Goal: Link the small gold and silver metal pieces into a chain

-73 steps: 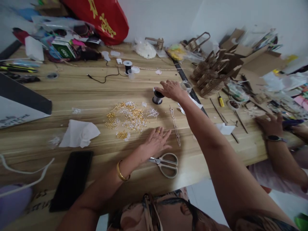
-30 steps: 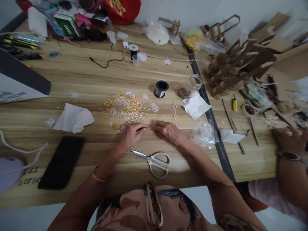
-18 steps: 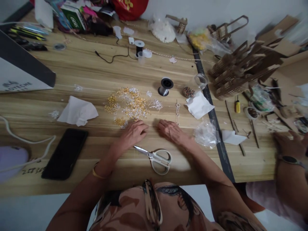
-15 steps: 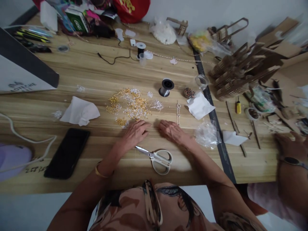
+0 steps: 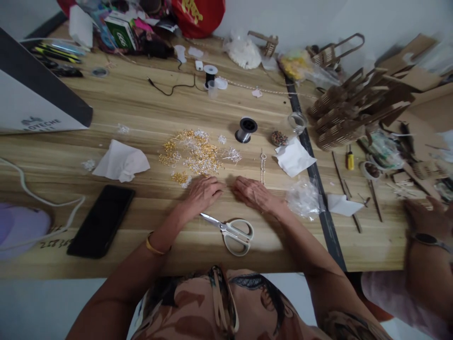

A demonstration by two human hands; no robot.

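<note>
My left hand [image 5: 205, 191] lies palm down on the wooden table, fingers stretched loosely toward the right, just below a pile of small gold and silver jewelry findings [image 5: 201, 156]. Facing it across a small gap, my right hand [image 5: 252, 192] rests on the table with its fingers curled under; its fingertips are hidden, so anything in them cannot be made out. A thin beaded chain [image 5: 263, 169] lies just beyond the right hand. Below both hands are scissors [image 5: 235, 235] with pale handles, blades pointing left. Small silver pins [image 5: 231, 155] lie beside the pile.
A wire spool [image 5: 246, 129], a cup of dark beads [image 5: 279, 138] and white paper [image 5: 295, 158] lie beyond my hands. A black phone [image 5: 101, 221] is on the left. Small woven baskets [image 5: 339, 115] stand at right, near another person's hand [image 5: 426, 217].
The whole view has shifted slightly, moving the left-side objects a little to the right in the picture. Both hands stay in nearly the same place on the table.
</note>
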